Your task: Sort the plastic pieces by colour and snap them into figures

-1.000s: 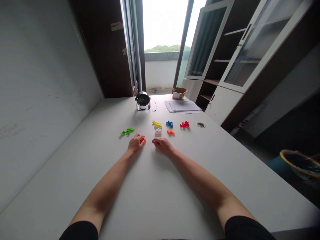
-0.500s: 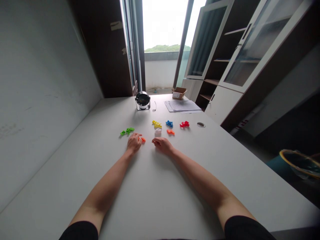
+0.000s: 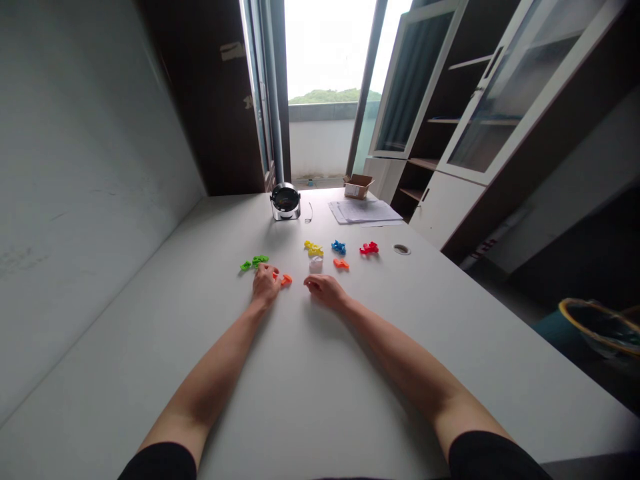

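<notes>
Both my forearms reach out over a white table [image 3: 310, 400]. My left hand [image 3: 265, 283] lies on the tabletop with its fingers down and loosely spread. Its thumb side touches a small orange plastic piece [image 3: 285, 279], and its fingertips are just short of a cluster of green pieces [image 3: 254, 262]. My right hand [image 3: 325, 289] rests on the table with fingers curled inward and nothing visible in them, just below a white piece [image 3: 316, 265]. Beyond lie yellow pieces [image 3: 313, 248], blue pieces [image 3: 339, 247], another orange piece [image 3: 341, 264] and red pieces [image 3: 369, 249].
A round metal container [image 3: 285, 201], a thin black cord [image 3: 310, 212], a stack of papers [image 3: 365, 211] and a small cardboard box [image 3: 358, 186] sit at the far end. A cable hole [image 3: 401, 249] is at the right. A wall runs along the left; cabinets stand at the right.
My left hand has slid left and slightly forward toward the green pieces, leaving the orange piece uncovered beside its thumb. My right hand has barely moved.
</notes>
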The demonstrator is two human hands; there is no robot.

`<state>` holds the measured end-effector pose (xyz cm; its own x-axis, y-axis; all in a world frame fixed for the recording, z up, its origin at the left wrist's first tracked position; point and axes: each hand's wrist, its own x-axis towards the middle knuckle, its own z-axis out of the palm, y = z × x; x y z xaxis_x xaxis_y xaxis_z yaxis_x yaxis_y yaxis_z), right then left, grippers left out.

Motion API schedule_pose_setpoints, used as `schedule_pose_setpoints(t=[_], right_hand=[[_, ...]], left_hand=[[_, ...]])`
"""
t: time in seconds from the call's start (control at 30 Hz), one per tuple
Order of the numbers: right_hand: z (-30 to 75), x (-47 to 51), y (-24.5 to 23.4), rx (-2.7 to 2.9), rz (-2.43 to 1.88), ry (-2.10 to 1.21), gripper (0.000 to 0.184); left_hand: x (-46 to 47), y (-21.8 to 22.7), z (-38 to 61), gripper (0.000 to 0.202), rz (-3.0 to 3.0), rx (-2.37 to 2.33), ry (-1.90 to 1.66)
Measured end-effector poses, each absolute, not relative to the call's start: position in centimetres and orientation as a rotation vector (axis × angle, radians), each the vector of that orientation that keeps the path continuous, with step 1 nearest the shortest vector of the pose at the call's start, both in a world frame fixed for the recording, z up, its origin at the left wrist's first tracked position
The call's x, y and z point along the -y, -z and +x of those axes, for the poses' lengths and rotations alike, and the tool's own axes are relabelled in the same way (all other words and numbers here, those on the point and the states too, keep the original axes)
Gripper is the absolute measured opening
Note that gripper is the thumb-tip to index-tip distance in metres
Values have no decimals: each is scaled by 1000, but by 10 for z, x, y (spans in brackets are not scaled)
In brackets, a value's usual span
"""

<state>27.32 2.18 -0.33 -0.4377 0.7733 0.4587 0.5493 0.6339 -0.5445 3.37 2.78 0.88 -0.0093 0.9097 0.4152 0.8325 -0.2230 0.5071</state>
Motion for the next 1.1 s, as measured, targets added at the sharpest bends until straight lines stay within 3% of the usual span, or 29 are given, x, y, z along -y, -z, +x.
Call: schedule_pose_setpoints(t=[0.43, 0.8, 1.1], right_hand=[[274, -21, 3, 2159, -1035, -389, 20], [273, -23, 6, 2161, -1024, -383, 19], [274, -24, 7, 2166, -1010, -380, 20]], left_hand=[[-27, -10, 34, 19, 2132, -1910, -1013], [-23, -11, 35, 14, 2214, -2036, -777], [-23, -11, 35, 15, 2219, -2008, -844]])
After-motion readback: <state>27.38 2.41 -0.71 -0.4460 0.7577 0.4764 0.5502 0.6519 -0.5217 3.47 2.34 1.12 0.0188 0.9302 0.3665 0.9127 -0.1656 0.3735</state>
